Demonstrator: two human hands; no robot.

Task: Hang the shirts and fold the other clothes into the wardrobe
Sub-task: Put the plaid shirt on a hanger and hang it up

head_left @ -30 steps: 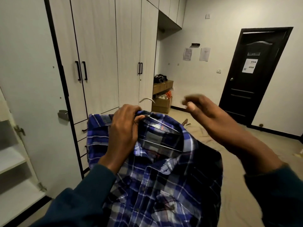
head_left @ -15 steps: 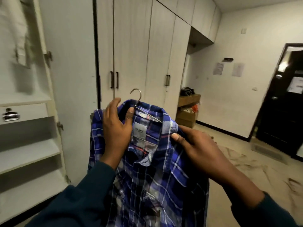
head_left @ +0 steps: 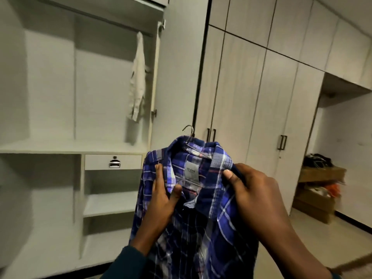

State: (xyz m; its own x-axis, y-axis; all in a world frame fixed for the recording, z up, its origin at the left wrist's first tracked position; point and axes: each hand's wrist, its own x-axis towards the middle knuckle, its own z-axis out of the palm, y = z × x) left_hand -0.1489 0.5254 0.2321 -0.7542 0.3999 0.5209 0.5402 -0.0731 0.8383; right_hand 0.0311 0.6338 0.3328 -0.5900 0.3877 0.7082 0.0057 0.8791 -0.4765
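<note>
A blue plaid shirt point(head_left: 203, 224) hangs on a metal hanger whose hook point(head_left: 189, 130) sticks up above the collar. My left hand point(head_left: 163, 196) holds the shirt's left front below the collar, thumb pinching the fabric. On the other side, my right hand point(head_left: 249, 190) grips the right collar, thumb on top. The open wardrobe point(head_left: 78, 147) is straight ahead and to the left, with a hanging rail point(head_left: 112, 21) near its top. A white shirt point(head_left: 137, 81) hangs at the rail's right end.
Below the hanging space are white shelves and a small drawer point(head_left: 113, 162) with a metal handle. Closed wardrobe doors point(head_left: 251, 97) run along the right. Cardboard boxes point(head_left: 320, 190) with clothes on top sit in a niche at the far right.
The view swung left, bringing the open wardrobe in front. My left hand slid down from the hanger neck to the shirt front; my right hand took hold of the right collar.
</note>
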